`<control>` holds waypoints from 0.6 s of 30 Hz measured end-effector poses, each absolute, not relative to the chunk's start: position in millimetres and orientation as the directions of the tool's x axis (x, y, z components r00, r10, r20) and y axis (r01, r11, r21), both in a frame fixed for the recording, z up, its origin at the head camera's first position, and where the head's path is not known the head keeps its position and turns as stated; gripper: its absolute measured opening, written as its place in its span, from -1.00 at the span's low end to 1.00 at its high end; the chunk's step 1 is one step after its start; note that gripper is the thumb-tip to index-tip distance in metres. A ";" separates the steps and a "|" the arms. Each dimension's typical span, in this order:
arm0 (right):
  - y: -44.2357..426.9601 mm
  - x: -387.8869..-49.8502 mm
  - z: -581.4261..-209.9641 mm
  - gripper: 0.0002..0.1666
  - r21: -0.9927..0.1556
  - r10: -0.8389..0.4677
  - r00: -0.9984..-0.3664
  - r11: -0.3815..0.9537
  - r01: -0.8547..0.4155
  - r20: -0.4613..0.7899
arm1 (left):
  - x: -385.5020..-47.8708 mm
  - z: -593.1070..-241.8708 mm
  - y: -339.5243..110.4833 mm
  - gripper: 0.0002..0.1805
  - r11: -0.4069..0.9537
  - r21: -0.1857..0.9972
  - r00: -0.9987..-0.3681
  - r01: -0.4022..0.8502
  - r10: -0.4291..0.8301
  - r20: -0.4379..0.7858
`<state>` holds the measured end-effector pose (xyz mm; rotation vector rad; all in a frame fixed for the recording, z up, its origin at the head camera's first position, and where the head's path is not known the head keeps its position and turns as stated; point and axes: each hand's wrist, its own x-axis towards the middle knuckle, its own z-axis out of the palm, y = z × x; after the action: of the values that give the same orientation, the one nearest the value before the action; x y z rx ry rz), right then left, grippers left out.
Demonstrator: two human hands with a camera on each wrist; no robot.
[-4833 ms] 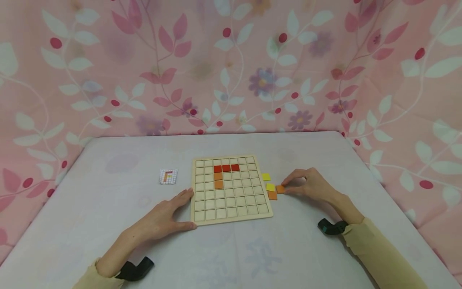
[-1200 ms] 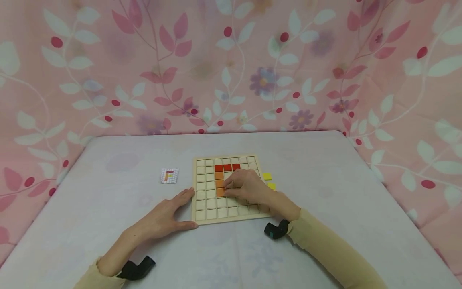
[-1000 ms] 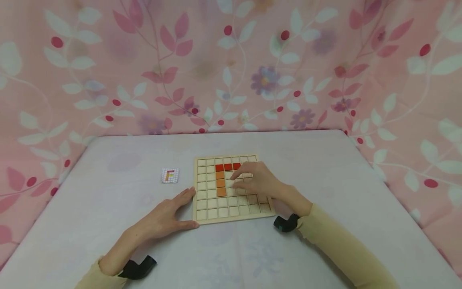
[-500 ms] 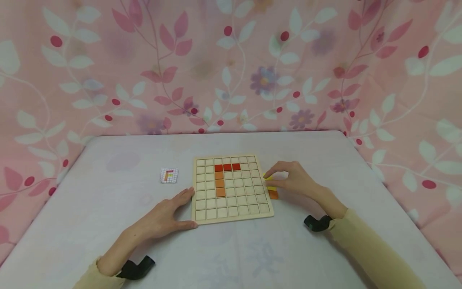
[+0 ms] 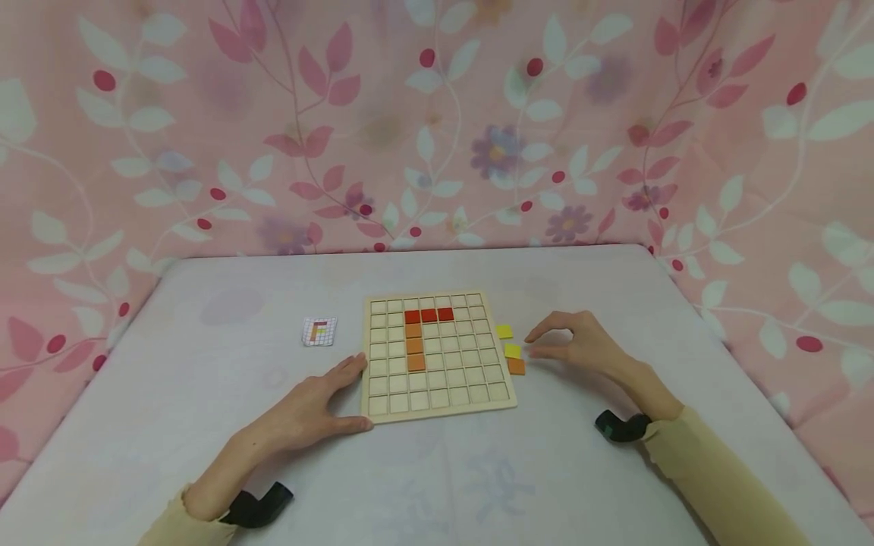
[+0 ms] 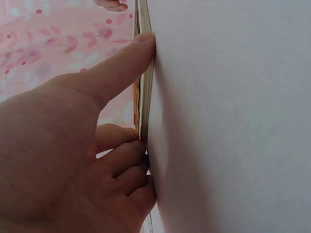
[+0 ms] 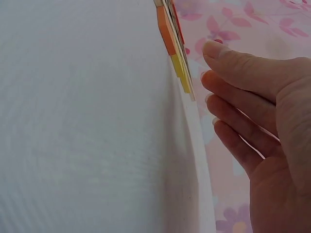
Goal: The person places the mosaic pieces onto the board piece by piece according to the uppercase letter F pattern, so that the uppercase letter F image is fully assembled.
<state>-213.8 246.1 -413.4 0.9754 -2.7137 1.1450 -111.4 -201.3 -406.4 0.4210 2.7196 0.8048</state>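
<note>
A square wooden grid board (image 5: 454,379) lies on the table with three red tiles (image 5: 428,315) in a row and three orange tiles (image 5: 415,346) in a column below the leftmost red one. My left hand (image 5: 300,413) touches the board's left edge with thumb and fingertips; the left wrist view shows the thumb (image 6: 124,68) against that edge. Beside the board's right edge lie two yellow tiles (image 5: 513,350) and one orange tile (image 5: 517,367). Just right of them is my right hand (image 5: 594,349), thumb and fingers apart, holding nothing. The right wrist view shows the hand (image 7: 262,107) near the orange tile (image 7: 165,31).
Left of the board lies a small white card (image 5: 319,332) printed with a grid and coloured squares. The white-covered table (image 5: 225,334) meets a pink floral cloth (image 5: 382,129) behind it. Each wrist carries a black device.
An orange tile went from the right side into the third place of the board's orange column. My right hand let go of it and moved back right, past the loose tiles. My left hand stayed put.
</note>
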 end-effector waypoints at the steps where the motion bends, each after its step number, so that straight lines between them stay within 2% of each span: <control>1: 246.6 -213.7 -413.7 -0.75 -0.637 -0.535 -0.804 0.531 -0.560 0.261 | -111.5 -406.5 -201.4 0.13 0.802 0.564 -0.920 0.197 0.350 -0.176; 7: 246.8 -212.7 -415.6 -0.75 -0.656 -0.551 -0.810 0.539 -0.529 0.200 | -111.4 -407.5 -201.6 0.13 0.798 0.566 -0.919 0.206 0.356 -0.167; 12: 245.6 -211.4 -419.3 -0.74 -0.679 -0.593 -0.791 0.518 -0.521 0.155 | -111.9 -406.7 -201.2 0.13 0.800 0.565 -0.919 0.201 0.354 -0.173; 18: 240.8 -210.3 -419.0 -0.72 -0.689 -0.624 -0.765 0.483 -0.540 0.162 | -111.8 -406.6 -201.5 0.13 0.801 0.565 -0.920 0.198 0.351 -0.175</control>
<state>-210.3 240.8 -419.0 1.1030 -2.7989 1.2344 -111.8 -201.5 -406.6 0.4228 2.7182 0.8099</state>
